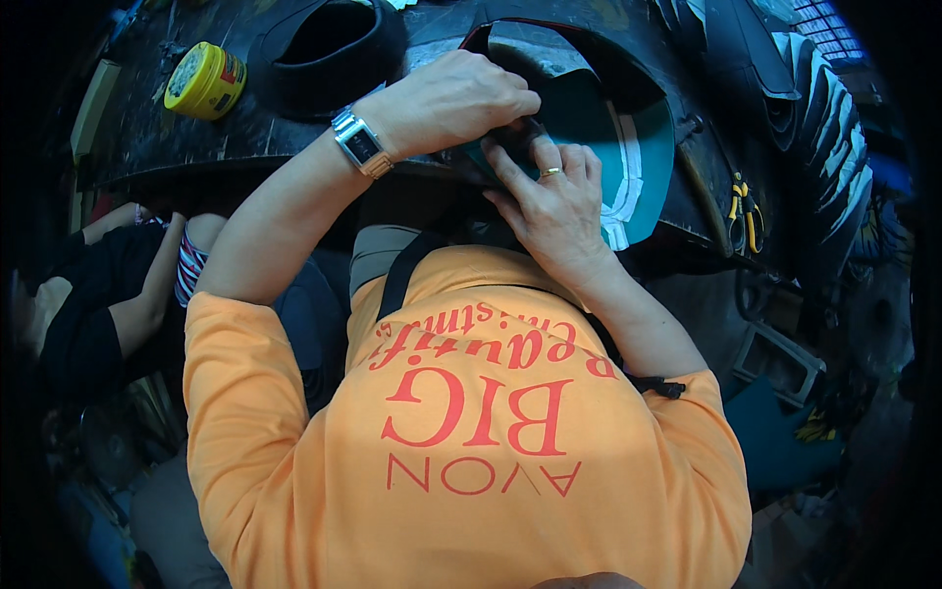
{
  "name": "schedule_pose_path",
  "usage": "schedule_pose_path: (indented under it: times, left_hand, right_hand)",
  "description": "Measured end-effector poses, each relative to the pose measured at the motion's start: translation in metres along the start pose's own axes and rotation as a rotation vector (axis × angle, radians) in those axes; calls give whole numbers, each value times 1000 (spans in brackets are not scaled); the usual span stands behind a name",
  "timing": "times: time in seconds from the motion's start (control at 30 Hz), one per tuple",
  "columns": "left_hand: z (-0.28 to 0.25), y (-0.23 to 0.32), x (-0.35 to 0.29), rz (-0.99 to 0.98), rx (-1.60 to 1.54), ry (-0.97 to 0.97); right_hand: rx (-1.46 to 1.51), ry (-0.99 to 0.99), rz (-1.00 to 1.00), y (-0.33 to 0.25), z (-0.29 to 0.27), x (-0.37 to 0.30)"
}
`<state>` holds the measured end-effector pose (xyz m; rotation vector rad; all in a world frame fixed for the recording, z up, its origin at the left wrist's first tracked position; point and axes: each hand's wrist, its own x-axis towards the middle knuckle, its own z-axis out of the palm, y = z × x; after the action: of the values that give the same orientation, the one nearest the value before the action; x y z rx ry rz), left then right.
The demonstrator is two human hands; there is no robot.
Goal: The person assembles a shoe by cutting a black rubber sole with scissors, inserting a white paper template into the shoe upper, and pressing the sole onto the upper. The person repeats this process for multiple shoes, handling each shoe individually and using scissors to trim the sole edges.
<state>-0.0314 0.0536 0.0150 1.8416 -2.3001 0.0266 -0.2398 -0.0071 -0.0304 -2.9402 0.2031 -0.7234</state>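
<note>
Lying at the near edge of the dark table (pixel 137 137), the teal panel (pixel 655 147) is partly hidden by the right hand (pixel 555 201), fingers somewhat spread. The left hand's (pixel 459 101) fingers bunch together; whether either clamps the shadowed dark piece (pixel 517 135), I cannot tell.

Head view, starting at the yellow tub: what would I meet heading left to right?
Yellow tub → wristwatch → left hand → right hand → white strip on the teal piece → yellow-handled tool → stacked dark sheets.
</note>
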Motion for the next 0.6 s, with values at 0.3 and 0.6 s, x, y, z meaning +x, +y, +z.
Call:
schedule_pose_path:
  times: [0.3,0.6]
  left_hand:
    - [-7,1,6,-152,-274,-138]
    - [15,-3,-4,-3,-159,75]
  right_hand:
    - [5,-20,18,-3,-3,-2]
    - [28,-18,24,-3,1,-5]
